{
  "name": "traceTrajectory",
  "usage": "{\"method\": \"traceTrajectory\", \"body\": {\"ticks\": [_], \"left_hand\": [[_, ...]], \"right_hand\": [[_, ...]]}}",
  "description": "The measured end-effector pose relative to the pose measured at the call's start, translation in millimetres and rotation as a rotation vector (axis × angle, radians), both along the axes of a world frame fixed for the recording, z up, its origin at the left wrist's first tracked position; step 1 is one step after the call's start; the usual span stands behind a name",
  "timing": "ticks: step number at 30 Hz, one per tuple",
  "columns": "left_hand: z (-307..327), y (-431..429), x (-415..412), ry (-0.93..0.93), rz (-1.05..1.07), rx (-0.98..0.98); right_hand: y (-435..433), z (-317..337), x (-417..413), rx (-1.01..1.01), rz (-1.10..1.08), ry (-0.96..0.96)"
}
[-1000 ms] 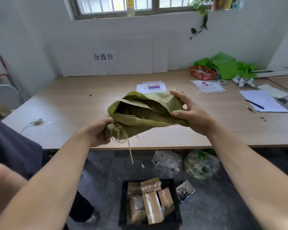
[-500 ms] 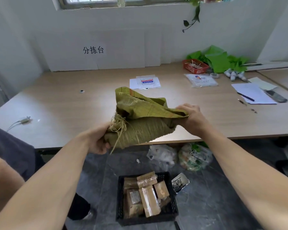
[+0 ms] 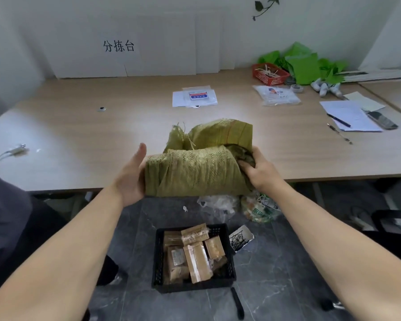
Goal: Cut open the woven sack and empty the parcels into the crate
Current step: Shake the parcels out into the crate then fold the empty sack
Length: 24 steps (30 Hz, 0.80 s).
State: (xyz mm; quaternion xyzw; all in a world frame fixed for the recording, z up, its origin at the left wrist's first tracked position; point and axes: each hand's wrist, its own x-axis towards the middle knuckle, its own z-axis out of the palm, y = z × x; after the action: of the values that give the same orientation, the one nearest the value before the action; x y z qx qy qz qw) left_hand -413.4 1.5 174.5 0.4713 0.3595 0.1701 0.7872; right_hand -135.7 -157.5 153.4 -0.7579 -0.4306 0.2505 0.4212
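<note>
Squeezes the rolled woven sack (image 3: 195, 172) at the table (image 3: 79, 135) edge, above the floor crate (image 3: 159, 256) of taped parcels (image 3: 197, 260), pressing one end with the flat left hand (image 3: 132, 177) and clutching the bunched other end in the right hand (image 3: 262, 172), seemingly compacting it.

Left hand (image 3: 131, 179) presses, right hand (image 3: 261, 173) grips the bundled sack (image 3: 195, 174) (crate (image 3: 158, 258) below).

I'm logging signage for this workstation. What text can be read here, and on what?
"分拣台": black characters on the white wall board.
Blurred, unreadable: the card in the clear bag on the table.
Too small to read: the label on a parcel in the black crate.
Blurred: print on the printed bag under the table.
</note>
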Motion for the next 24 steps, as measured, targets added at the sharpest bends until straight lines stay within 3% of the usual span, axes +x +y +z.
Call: {"method": "traceTrajectory", "body": {"ticks": [3,6,15,20,24], "left_hand": [[-10.5,-12.5,8.4,-0.119,-0.105,-0.064],[-26.8,-24.7,27.6,-0.001,-0.161,0.016],[-91.0,-113.4,112.4,0.322,0.131,-0.013],[-150.6,-168.0,139.7,0.517,0.324,-0.061],[-193.8,-203.1,155.6,0.646,0.457,-0.11]], "right_hand": [[-13.6,-13.3,14.1,-0.025,-0.01,-0.046],[-29.1,-30.3,37.1,-0.057,0.001,-0.04],[-87.2,-98.2,116.8,-0.161,0.112,0.078],[-118.0,-133.1,152.9,-0.268,0.277,0.254],[-139.9,-152.1,161.5,-0.383,0.384,0.213]]}}
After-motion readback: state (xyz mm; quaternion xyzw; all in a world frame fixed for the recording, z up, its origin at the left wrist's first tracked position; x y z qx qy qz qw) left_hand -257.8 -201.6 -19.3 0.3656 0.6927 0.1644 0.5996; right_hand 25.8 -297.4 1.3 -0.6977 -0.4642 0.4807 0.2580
